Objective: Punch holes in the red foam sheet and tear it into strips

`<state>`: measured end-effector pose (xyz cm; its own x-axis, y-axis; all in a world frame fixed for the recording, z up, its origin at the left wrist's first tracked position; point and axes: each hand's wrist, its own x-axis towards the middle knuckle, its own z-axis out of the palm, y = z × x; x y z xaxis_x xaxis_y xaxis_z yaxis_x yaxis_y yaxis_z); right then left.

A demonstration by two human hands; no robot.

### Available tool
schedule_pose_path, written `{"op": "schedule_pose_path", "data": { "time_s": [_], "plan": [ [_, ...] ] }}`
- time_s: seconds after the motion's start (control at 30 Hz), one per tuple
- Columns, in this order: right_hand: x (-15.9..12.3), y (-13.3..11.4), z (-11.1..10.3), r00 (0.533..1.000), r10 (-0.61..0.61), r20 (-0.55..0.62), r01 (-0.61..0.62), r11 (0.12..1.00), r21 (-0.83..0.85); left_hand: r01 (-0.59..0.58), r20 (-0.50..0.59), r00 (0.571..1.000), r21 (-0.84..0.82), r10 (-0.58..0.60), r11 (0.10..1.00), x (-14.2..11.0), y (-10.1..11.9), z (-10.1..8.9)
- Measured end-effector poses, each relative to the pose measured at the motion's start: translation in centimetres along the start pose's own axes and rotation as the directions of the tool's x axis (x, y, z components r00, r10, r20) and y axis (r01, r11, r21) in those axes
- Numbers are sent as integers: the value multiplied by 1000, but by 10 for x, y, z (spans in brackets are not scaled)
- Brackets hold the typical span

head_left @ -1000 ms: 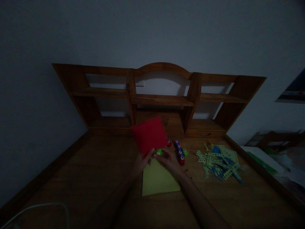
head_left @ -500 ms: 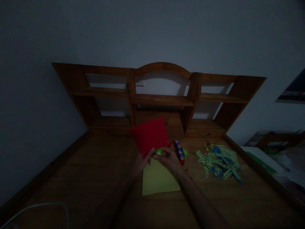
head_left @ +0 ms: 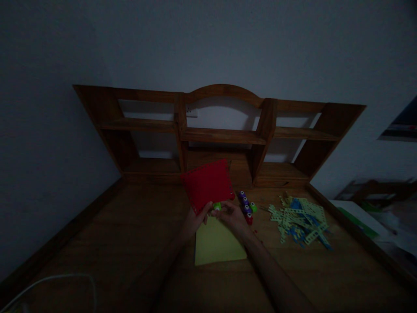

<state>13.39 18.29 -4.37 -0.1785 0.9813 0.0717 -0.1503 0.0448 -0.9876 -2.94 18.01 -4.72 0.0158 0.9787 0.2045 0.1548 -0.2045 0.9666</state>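
Observation:
The room is dim. My left hand (head_left: 194, 222) pinches the near edge of a red sheet (head_left: 208, 184) with punched holes along its border and holds it tilted up above the wooden desk (head_left: 130, 243). My right hand (head_left: 230, 215) is closed on a small green punch (head_left: 217, 206) set against the same edge of the sheet. A yellow sheet (head_left: 219, 246) lies flat on the desk under both hands.
A row of small purple, green and red punches (head_left: 246, 206) sits right of the hands. Farther right lies a pile of yellow and blue paper offcuts (head_left: 301, 219). A wooden shelf unit (head_left: 221, 130) stands at the desk's back. A white cable (head_left: 48, 282) loops at near left.
The red sheet has shifted slightly to the right in my hands; both hands stay where they were, closed on the sheet and the green punch.

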Motion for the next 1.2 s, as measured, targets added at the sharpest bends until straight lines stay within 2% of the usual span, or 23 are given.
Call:
{"op": "schedule_pose_path", "data": {
  "time_s": [0.23, 0.4, 0.53, 0.9, 1.2],
  "plan": [
    [0, -5, 3, 1000, 16, -9, -16, 1000, -8, 27, 2, 1000, -14, -27, 1000, 0, 1, 1],
    [-2, -16, 6, 999, -31, 37, 28, 997, 74, 39, -27, 999, -51, -41, 998, 1, 3, 2],
    [-3, -20, 6, 999, -29, 29, 28, 999, 34, 30, -8, 1000, -29, -30, 999, 0, 3, 2],
    [-1, -14, 2, 1000, -12, 29, 12, 1000, 15, 28, -24, 999, -12, -28, 1000, -1, 8, 2],
    [0, -7, 3, 1000, -22, -9, 23, 994, 109, -13, -15, 1000, -50, 12, 999, -2, 13, 2]
  ]
}}
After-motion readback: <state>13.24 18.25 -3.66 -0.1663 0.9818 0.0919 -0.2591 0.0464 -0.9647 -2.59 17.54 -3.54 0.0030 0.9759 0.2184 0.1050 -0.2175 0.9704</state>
